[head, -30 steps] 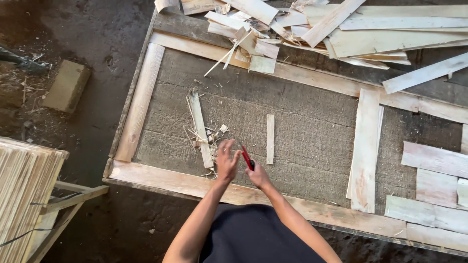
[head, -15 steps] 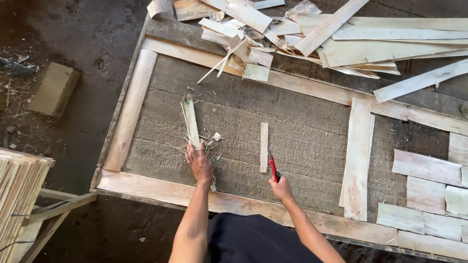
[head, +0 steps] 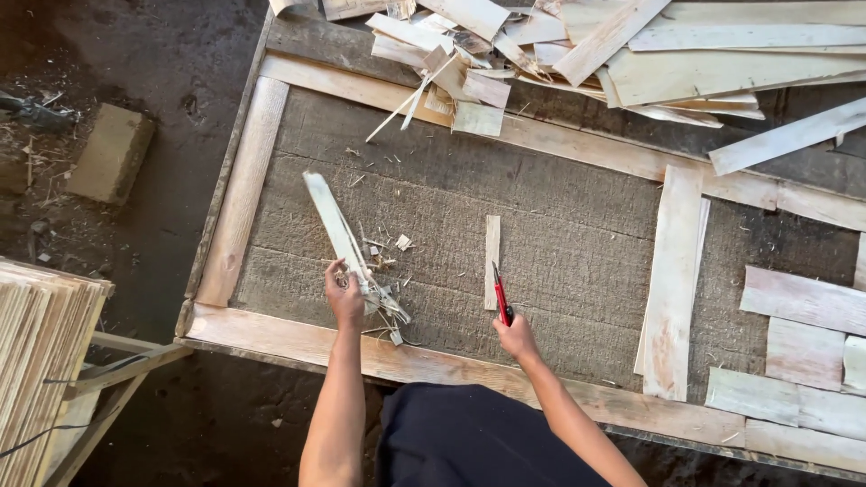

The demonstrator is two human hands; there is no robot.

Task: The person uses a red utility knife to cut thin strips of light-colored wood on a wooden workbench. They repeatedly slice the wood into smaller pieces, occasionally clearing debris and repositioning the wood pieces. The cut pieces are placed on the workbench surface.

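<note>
Left hand (head: 344, 294) clenched around the lower end of a long pale wood strip (head: 336, 225); strip angles up and to the left over the grey board (head: 577, 243). Splinters and chips (head: 390, 307) lie just beside that hand. Right hand (head: 518, 336) grips a red-handled knife (head: 501, 296), blade pointing up, tip beside a short upright wood strip (head: 492, 260) lying flat on the board. Pale wooden frame (head: 244, 189) borders the board. Heap of offcuts (head: 559, 45) along the far edge.
</note>
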